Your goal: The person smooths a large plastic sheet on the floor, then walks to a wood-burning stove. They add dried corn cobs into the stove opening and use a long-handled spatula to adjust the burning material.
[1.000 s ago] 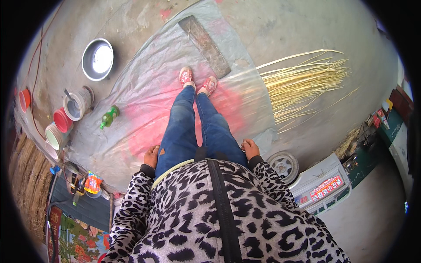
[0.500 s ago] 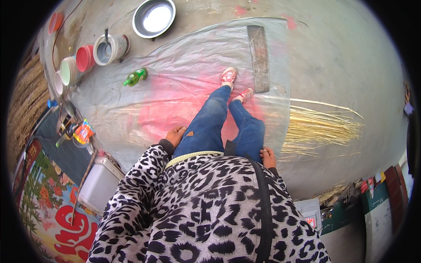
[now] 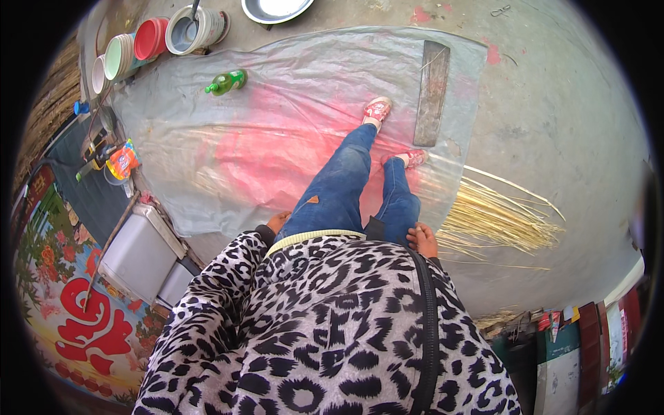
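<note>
My left hand (image 3: 279,221) hangs low beside my left thigh, partly hidden by the jeans (image 3: 332,183) and the dark cuff, so its fingers barely show. On the other side, my right hand (image 3: 422,241) rests against my right thigh with its fingers loosely curled; nothing shows in it. I stand on a wide translucent plastic sheet (image 3: 173,124) with a pink-red area under it. Pale straw stalks (image 3: 501,214) stick out from the sheet's right edge, near my right hand. Ahead of my feet a long wooden plank (image 3: 432,93) lies on the sheet.
A green plastic bottle (image 3: 227,82) lies on the sheet at left. Several buckets (image 3: 151,39) line its far left edge, with a metal basin (image 3: 252,12) beyond. An orange packet (image 3: 122,160) and a grey-white box (image 3: 135,245) are at left. Concrete floor (image 3: 560,117) extends right.
My viewpoint has shifted, and the basin and buckets now sit higher in the picture. My feet have stepped, the right one now farther right. Both hands stay by my thighs.
</note>
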